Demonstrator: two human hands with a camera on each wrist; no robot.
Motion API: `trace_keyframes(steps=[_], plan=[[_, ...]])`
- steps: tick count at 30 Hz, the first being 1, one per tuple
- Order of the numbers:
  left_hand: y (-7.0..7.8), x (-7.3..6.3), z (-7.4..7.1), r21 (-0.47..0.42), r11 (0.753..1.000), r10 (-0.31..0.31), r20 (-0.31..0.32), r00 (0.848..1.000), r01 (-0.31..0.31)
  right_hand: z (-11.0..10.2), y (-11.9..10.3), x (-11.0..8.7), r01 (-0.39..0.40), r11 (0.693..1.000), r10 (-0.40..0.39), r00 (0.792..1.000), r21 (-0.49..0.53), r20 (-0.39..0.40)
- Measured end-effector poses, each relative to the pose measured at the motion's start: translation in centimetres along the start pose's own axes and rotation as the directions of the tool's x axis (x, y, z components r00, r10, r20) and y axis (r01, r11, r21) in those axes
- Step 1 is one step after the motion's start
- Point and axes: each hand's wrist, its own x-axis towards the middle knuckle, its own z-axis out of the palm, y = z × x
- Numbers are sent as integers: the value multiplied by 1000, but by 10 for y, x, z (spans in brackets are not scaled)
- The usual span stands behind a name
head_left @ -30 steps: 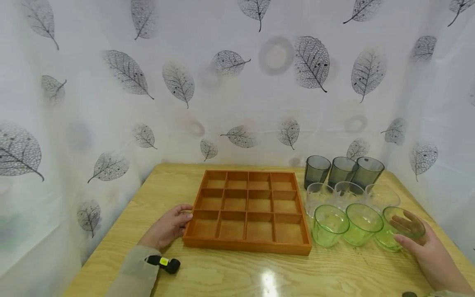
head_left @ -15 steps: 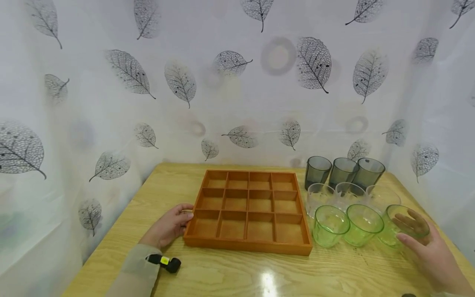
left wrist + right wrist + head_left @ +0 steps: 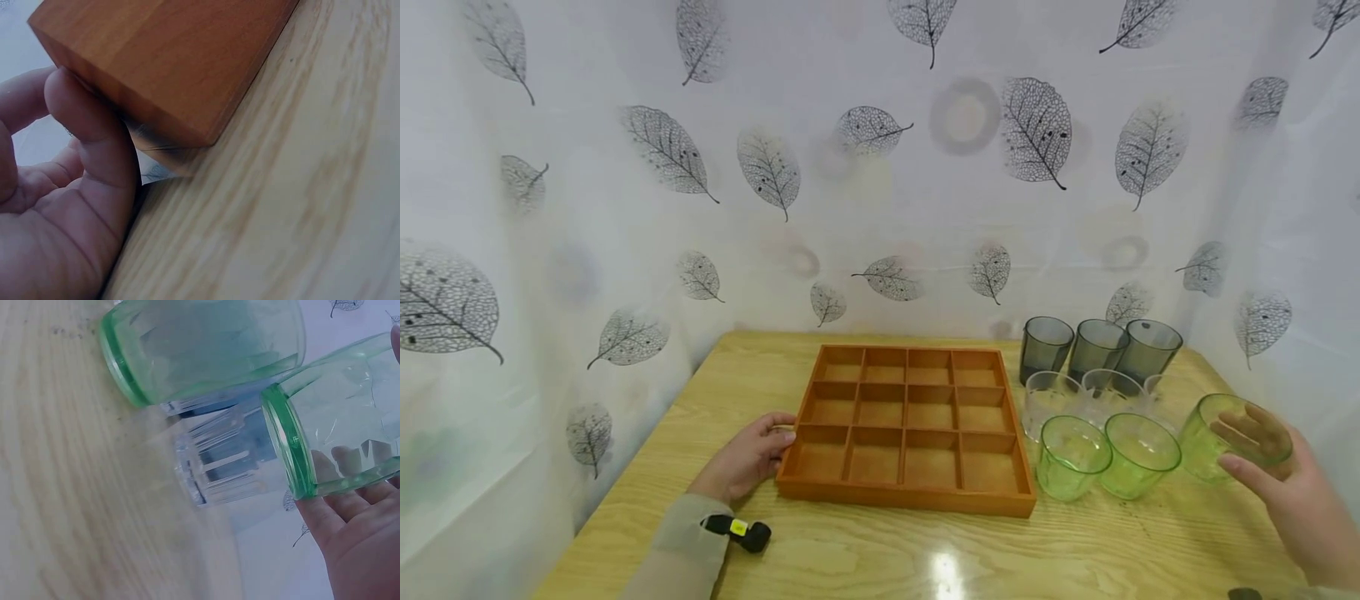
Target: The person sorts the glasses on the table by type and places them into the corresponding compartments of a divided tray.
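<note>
Raised off the pale wood-grain tabletop, one transparent green round tumbler is now farther right of the reddish-brown wooden divided tray than a second ago. Fingers of the right hand grasp its side. Relaxed, slightly bent, the left hand's fingers touch the tray's left side. Two more green tumblers stand right of the tray's front; right of its back stand three smoky-grey tumblers, with clear tumblers between these rows.
</note>
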Motion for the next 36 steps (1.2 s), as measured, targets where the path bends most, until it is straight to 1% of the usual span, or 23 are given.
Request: trace_keyframes(steps=[1,3,4,6,8,12,17,24,31,36], plan=[[0,0,0,-1,1000,2,1,1000,-2,0,-2,2,7,998,-6,1000,58,-5],[0,1,0,-3,1000,5,3,1000,-5,-1,-6,4,22,997,-21,1000,73,-20],[0,1,0,-3,1000,5,4,1000,-5,-1,-9,6,27,998,-26,999,62,-28],[0,2,0,-2,1000,5,2,1000,-5,-2,-13,8,22,999,-23,999,-24,-40],[0,2,0,1,1000,3,-4,1000,-3,-3,-17,11,5,994,-10,999,-111,-50],[-2,1,0,5,1000,2,-18,1000,-2,-2,-24,16,-26,989,19,999,-147,-49],[-2,0,0,3,1000,1,-17,1000,-1,0,-35,23,-15,979,8,999,-201,-35],[-3,0,-1,2,1000,1,-15,1000,-1,7,-57,39,26,978,-22,1000,-207,19],[-1,-1,0,1,1000,-1,-14,1000,1,17,-73,55,-19,985,31,997,-173,65],[-1,-1,0,0,1000,-1,-7,1000,1,29,-84,65,-8,985,22,996,-172,82]])
